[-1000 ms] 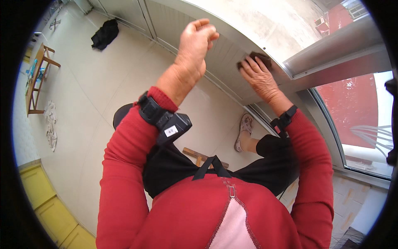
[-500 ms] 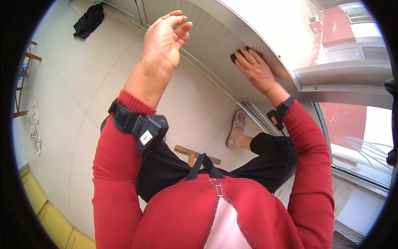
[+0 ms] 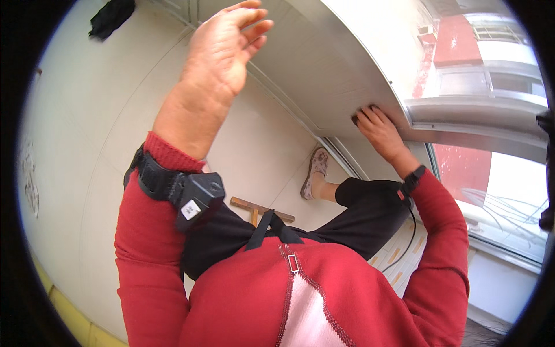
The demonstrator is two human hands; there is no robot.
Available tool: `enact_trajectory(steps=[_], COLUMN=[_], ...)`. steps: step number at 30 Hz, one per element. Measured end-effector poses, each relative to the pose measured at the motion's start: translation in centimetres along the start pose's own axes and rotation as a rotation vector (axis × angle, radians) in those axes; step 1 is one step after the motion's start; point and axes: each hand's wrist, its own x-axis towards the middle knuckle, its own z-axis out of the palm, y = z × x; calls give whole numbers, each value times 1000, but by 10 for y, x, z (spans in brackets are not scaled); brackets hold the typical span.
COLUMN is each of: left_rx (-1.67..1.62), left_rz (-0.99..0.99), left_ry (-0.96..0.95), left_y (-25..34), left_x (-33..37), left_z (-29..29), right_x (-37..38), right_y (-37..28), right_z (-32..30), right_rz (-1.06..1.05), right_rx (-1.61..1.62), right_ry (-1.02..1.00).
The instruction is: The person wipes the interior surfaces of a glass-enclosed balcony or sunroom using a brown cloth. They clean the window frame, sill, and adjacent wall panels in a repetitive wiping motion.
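Note:
My right hand (image 3: 380,134) presses a small dark pad (image 3: 354,120) flat against the pale panel (image 3: 329,69) under the window frame. Most of the pad is hidden beneath my fingers, so whether it is a sponge or a folded cloth cannot be made out. Held up in the air at the upper left, my left hand (image 3: 222,55) is empty, its palm turned toward the panel and its fingers loosely curled and apart. Black devices are strapped round both wrists.
A metal window frame (image 3: 462,110) borders the panel on the right. Below me stands a wooden stool (image 3: 263,209), partly covered by my legs. A black cloth-like bundle (image 3: 111,18) lies on the tiled floor (image 3: 133,110), far left; something yellow (image 3: 72,315) lines the lower left. My shoe (image 3: 315,172) is near the panel.
My right hand has slid the dark pad along the panel to the right and nearer to me. My left hand stays raised and empty. The whole view has shifted somewhat.

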Motion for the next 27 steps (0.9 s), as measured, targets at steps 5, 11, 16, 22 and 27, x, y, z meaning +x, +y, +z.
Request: enact_trajectory(steps=[5,11,16,22,27], left_rx=[6,5,-82,-60,-95], left_rz=[46,48,17,-2,-28], left_ry=[-69,-38,-8,-1,51], left_y=[-1,-3,1,6,6], left_x=[-1,5,1,-7,3], left_z=[-6,-4,-1,7,11], right_x=[21,169,137,108,209], right_y=[-10,33,-2,-34,13], right_z=[0,1,42,84,53], right_rz=[-40,32,-97,-122,-19], right_rx=[56,-197,6,-39,-73], right_ry=[-21,275,102,-328,276])
